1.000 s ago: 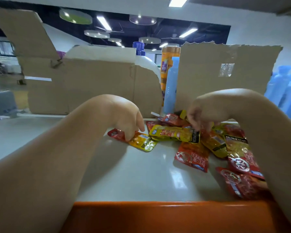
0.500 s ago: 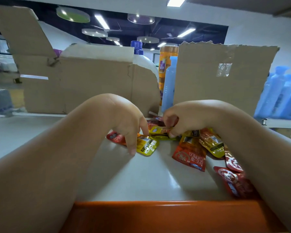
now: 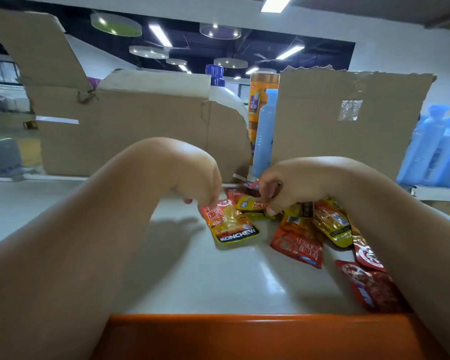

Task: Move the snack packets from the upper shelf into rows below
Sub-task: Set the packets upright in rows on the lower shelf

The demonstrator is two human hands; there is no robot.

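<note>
The left hand [image 3: 198,183], fingers curled down, pinches the top edge of an orange-and-yellow packet [image 3: 230,224] at its 5 o'clock on the white shelf [image 3: 192,276]. At its 3 o'clock, the right hand [image 3: 289,185] pinches a yellow packet [image 3: 251,205]. The other packets [image 3: 299,242] are heaped at 5 o'clock from the right hand.

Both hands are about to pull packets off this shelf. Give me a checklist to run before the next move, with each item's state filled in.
1. Left hand grips the KONCHEW packet: ok, fingers pinch its top edge.
2. Right hand grips the yellow packet: ok, pinched between thumb and fingers.
3. Yellow packet free of the pile: not ok, it overlaps other packets.
4. White shelf bare up to the orange lip: ok.
5. Room in the rows below: cannot tell, out of view.
</note>
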